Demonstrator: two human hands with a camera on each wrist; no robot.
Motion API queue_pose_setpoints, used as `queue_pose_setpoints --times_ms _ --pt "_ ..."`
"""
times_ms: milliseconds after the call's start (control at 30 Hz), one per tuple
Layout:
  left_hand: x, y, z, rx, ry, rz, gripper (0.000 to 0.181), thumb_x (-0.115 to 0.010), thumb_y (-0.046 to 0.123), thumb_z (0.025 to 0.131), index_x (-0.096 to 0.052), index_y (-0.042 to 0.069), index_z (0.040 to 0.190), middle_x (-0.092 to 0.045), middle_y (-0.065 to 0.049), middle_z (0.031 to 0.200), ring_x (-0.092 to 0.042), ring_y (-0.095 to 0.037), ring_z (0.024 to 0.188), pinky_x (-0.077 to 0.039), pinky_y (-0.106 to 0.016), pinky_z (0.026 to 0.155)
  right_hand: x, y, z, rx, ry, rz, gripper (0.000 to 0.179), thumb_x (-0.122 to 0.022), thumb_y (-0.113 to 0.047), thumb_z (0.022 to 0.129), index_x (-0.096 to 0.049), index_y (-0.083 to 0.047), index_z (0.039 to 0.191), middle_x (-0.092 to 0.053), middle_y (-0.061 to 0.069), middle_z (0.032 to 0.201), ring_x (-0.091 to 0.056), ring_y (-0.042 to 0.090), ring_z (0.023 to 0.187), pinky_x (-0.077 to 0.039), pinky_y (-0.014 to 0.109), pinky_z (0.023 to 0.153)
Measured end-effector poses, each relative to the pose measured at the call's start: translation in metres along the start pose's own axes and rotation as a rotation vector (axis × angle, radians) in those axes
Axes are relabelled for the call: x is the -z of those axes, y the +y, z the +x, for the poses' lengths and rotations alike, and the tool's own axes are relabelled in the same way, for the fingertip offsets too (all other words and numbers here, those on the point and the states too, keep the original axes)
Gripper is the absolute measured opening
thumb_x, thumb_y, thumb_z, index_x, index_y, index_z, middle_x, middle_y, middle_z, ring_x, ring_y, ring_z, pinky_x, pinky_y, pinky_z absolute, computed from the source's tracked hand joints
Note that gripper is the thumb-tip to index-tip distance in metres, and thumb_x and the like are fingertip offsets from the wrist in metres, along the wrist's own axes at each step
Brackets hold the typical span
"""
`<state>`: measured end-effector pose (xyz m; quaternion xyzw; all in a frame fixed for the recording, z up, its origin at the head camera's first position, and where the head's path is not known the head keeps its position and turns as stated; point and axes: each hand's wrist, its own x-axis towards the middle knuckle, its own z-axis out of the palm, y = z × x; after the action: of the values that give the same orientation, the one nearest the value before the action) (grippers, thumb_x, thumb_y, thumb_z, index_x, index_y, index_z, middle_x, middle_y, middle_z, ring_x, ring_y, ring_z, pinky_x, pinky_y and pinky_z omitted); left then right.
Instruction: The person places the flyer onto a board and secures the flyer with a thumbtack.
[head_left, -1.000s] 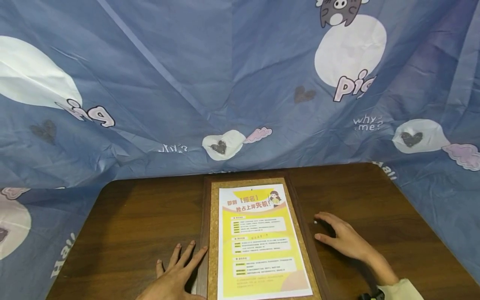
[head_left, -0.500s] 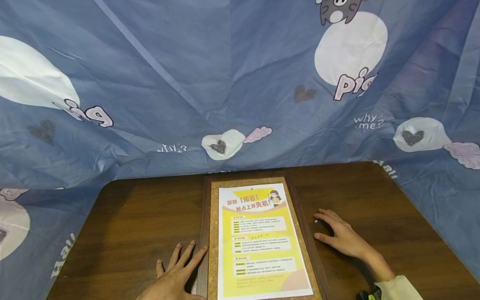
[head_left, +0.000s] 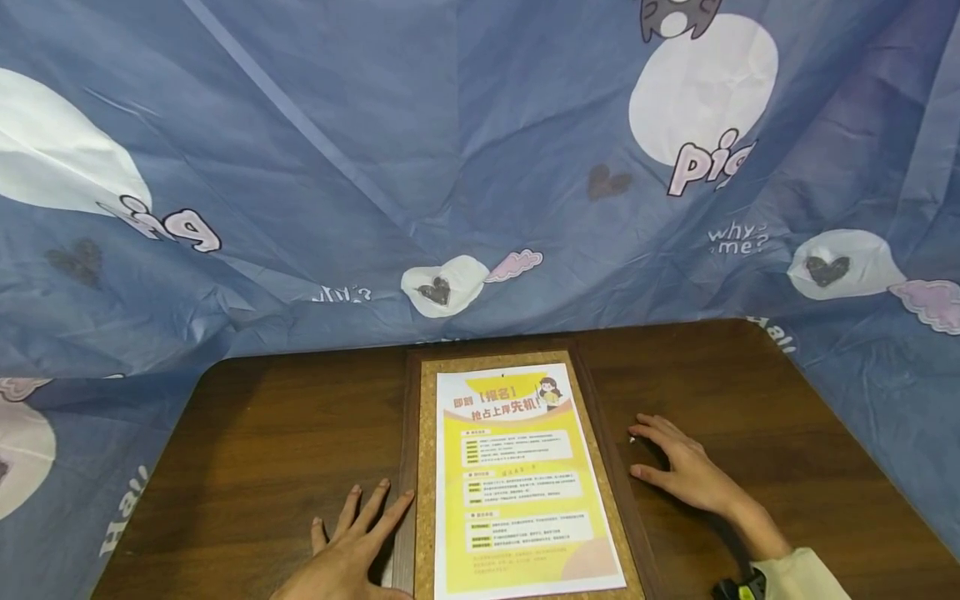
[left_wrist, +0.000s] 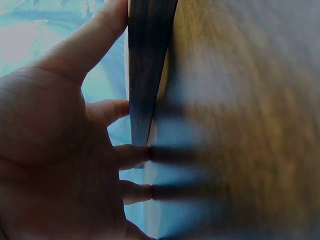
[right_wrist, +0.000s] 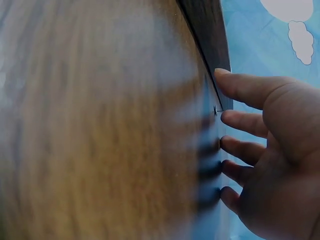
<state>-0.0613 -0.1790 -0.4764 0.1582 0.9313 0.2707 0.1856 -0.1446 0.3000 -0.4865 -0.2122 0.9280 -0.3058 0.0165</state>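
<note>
Judging pre-pickup: right hand [head_left: 693, 473] loosely spread beside thumbtack [right_wrist: 215, 110] right of corkboard [head_left: 427, 467], left hand [head_left: 347, 546] splayed at its left; pinch needed.

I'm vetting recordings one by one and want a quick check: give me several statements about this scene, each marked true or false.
1. The printed sheet lies on the corkboard. True.
2. The sheet covers the whole corkboard. False: cork shows along both sides.
3. A small pin is near the right hand. True.
4. The right hand's thumb and index finger pinch the pin. False: they are apart.
5. The left hand is at the corkboard's left edge. True.
</note>
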Motion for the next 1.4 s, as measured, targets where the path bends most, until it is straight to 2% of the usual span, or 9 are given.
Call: queue_pose_setpoints --times_ms 267,567,900,1100,1400 --pt "0.001 0.002 -0.001 0.008 -0.003 0.007 0.113 -0.082 0.060 0.066 -0.028 0.021 0.157 -0.017 -0.026 0.160 -0.009 -0.061 0.139 -0.007 -0.091 0.082 -0.002 0.007 0.001 0.048 0.030 -0.009 0.054 -0.075 -0.022 0.089 -0.056 0.003 0.132 -0.042 0.029 0.145 -0.029 0.055 0.135 -0.022 0.079 0.093" --pt "0.004 0.004 -0.003 -0.002 -0.004 -0.006 0.112 -0.080 0.061 0.069 -0.026 0.020 0.157 -0.015 -0.026 0.160 -0.007 -0.060 0.140 -0.004 -0.091 0.082 -0.004 0.013 0.006 0.039 0.063 0.022 0.047 -0.074 -0.022 0.090 -0.059 -0.003 0.130 -0.042 0.023 0.145 -0.030 0.050 0.134 -0.022 0.073 0.090" --pt "0.004 0.005 -0.002 0.003 -0.012 -0.014 0.113 -0.080 0.061 0.068 -0.025 0.019 0.158 -0.013 -0.025 0.161 -0.004 -0.059 0.141 -0.001 -0.091 0.083 -0.013 0.024 0.010 0.068 0.176 0.073 0.038 -0.077 -0.013 0.086 -0.065 -0.006 0.121 -0.047 0.022 0.141 -0.032 0.048 0.130 -0.021 0.064 0.086" --pt "0.004 0.005 -0.002 -0.003 -0.010 -0.010 0.114 -0.080 0.061 0.068 -0.025 0.020 0.158 -0.012 -0.026 0.161 -0.004 -0.060 0.141 -0.001 -0.091 0.083 -0.017 0.026 0.012 0.070 0.233 0.050 0.034 -0.079 -0.013 0.083 -0.068 -0.008 0.115 -0.051 0.021 0.137 -0.036 0.046 0.127 -0.023 0.058 0.085" --pt "0.002 0.004 -0.001 0.021 -0.020 -0.009 0.114 -0.081 0.061 0.067 -0.025 0.020 0.158 -0.013 -0.025 0.161 -0.004 -0.059 0.141 -0.002 -0.090 0.085 -0.024 0.027 0.013 0.089 0.313 0.015 0.029 -0.082 -0.010 0.080 -0.072 -0.012 0.107 -0.057 0.019 0.131 -0.042 0.046 0.123 -0.025 0.054 0.080"
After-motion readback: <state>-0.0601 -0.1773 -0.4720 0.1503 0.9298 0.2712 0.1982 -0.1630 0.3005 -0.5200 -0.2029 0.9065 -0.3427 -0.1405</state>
